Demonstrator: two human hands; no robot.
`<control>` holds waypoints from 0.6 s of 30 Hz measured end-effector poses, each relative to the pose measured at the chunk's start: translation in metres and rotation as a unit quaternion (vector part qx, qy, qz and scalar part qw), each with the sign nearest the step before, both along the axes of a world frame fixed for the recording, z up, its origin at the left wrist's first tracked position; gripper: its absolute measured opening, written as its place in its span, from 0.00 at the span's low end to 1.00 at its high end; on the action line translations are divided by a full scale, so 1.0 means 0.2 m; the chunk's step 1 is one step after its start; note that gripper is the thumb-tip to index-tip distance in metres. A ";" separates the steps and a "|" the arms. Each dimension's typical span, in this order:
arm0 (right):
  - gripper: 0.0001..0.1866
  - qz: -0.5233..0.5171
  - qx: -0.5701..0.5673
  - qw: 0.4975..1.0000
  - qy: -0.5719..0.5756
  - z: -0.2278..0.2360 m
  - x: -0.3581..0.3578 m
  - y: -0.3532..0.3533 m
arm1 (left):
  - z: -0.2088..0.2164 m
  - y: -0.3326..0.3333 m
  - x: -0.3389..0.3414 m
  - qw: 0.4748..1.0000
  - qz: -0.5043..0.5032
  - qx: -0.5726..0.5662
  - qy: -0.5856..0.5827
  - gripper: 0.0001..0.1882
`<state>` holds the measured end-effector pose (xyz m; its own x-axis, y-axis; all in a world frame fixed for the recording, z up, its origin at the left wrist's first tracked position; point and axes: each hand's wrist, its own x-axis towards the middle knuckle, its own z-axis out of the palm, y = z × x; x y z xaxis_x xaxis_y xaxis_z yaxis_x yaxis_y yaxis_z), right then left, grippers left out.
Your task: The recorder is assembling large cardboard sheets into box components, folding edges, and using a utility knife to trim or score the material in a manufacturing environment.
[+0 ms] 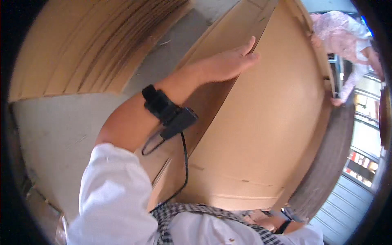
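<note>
A large brown cardboard sheet (pixel 261 122) stretches in front of me, its near edge close to my body. My left hand (pixel 228 65) reaches across to its far left part. Its thumb stands apart from the outstretched fingers, and the hand rests along the dark line of the sheet's left edge. A black strapped device (pixel 169 112) with a cable sits on my left forearm. Low in the picture, my right hand (pixel 263 220) is by the sheet's near edge. It is mostly hidden and blurred, so its fingers do not show clearly.
A stack of cardboard sheets (pixel 102 49) stands at the far left on the grey floor (pixel 69 134). At the far right another person in a pink and white top (pixel 339 34) has hands near the sheet's edge. A dark brown strip (pixel 326 159) runs along the right.
</note>
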<state>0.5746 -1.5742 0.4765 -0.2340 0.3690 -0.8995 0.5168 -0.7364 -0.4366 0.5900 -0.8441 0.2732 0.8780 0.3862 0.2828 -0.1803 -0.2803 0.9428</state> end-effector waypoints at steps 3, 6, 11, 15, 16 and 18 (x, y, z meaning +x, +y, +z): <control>0.09 -0.191 0.056 0.976 -0.088 -0.31 -0.14 -0.17 | 0.16 0.04 -0.30 0.927 -0.244 -0.263 0.110 0.35; 0.09 -0.390 0.093 0.900 -0.173 -0.63 -0.39 -0.27 | 0.04 -0.15 -0.81 0.957 -0.196 -0.114 0.180 0.38; 0.10 -0.513 0.150 0.757 -0.374 -0.95 -0.62 0.08 | 0.34 -0.37 -1.36 0.874 -0.226 0.000 0.431 0.49; 0.12 -0.549 0.250 0.672 -0.430 -1.03 -0.55 0.31 | 0.39 -0.27 -1.51 0.876 -0.024 -0.082 0.474 0.34; 0.13 -0.559 0.285 0.650 -0.428 -1.05 -0.51 0.42 | 0.32 -0.22 -1.53 0.895 0.027 -0.157 0.416 0.27; 0.15 -0.580 0.351 0.645 -0.353 -1.08 -0.45 0.75 | 0.28 -0.20 -1.46 0.903 0.040 -0.181 0.388 0.22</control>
<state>0.4844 -1.4239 0.2600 0.9417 0.3029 -0.1462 0.0496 -0.5550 -0.8303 0.2986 -0.8840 0.3287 0.7223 0.4006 -0.5637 0.5818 0.0886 0.8085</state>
